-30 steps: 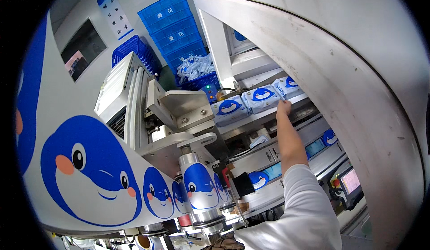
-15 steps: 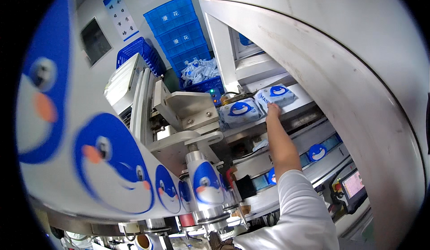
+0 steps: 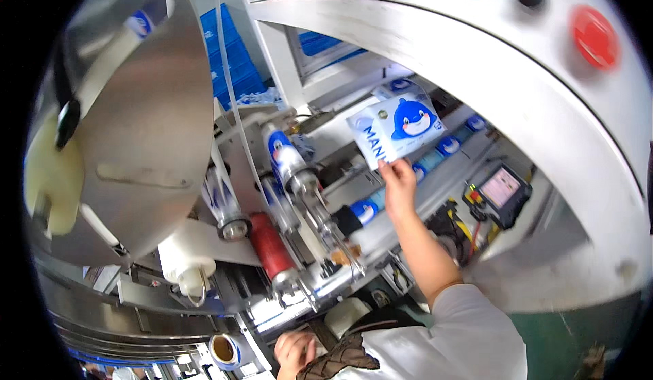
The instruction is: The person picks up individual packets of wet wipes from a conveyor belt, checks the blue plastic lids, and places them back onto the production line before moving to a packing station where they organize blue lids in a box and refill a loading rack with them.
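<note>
My right hand (image 3: pixel 398 181), at the end of a white sleeve, pinches the lower corner of a soft pack (image 3: pixel 394 125). The pack is pale blue and white with a blue cartoon whale, and it is raised above the machine's rail with its printed face toward me. Beneath it runs a conveyor (image 3: pixel 391 193) carrying several blue whale-printed pieces. At the lower edge, beside brown quilted cloth, is my left hand (image 3: pixel 294 353); its fingers look loosely curled but are blurred. Another whale-printed pack (image 3: pixel 400 86) shows partly behind the held one.
Metal rollers, one of them a red roller (image 3: pixel 271 246), stand left of the conveyor. A curved white machine cover (image 3: pixel 435 36) with a red button (image 3: pixel 594 36) arches over the right. A small screen (image 3: pixel 503 188) sits below it. Stacked blue crates (image 3: pixel 235 57) stand behind.
The view has swung around. My right hand has lifted a soft pack off the rail, where it was touching one before. My left hand has come into view at the lower edge.
</note>
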Motion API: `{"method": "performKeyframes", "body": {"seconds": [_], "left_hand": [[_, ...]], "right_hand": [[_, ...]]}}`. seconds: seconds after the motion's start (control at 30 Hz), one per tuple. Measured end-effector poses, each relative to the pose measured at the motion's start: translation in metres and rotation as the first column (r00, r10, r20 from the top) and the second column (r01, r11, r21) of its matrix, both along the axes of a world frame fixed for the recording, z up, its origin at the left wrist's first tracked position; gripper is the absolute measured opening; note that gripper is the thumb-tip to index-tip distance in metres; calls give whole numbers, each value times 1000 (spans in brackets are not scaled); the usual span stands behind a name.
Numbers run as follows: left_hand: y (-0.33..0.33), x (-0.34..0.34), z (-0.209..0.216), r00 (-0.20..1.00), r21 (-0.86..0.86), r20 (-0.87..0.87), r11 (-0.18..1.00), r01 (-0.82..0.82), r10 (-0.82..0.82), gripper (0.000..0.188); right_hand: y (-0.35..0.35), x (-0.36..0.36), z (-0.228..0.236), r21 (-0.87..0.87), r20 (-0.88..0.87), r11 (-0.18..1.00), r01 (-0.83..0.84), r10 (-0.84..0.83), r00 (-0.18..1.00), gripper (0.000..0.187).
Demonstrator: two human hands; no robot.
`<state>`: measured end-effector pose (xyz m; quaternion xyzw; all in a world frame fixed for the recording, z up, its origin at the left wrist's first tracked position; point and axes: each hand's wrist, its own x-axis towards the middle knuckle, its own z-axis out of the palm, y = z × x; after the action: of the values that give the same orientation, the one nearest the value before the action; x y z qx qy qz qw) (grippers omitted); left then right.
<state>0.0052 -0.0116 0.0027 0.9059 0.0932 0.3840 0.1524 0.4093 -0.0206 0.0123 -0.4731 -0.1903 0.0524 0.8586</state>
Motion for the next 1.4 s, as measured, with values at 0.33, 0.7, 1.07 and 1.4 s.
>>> {"method": "performKeyframes", "body": {"seconds": [0.33, 0.7, 1.07, 1.4], "left_hand": [[-51, 80, 9, 829, -776, 552, 309, 550, -88, 60], [-66, 4, 45, 927, -939, 338, -5, 343, 162, 45], [-72, -29, 62, 935, -950, 304, 128, 284, 183, 53], [-78, -44, 61, 942, -947, 315, 100, 304, 115, 52]], "right_hand": [[-161, -267, -9, -408, 530, 899, 158, 93, 843, 19], [-261, -265, 100, -519, 260, 482, -706, 876, 407, 23], [-217, -285, 113, -476, 879, 858, 194, 463, 111, 42], [-202, -288, 129, -429, 903, 867, 255, 401, 156, 27]]}}
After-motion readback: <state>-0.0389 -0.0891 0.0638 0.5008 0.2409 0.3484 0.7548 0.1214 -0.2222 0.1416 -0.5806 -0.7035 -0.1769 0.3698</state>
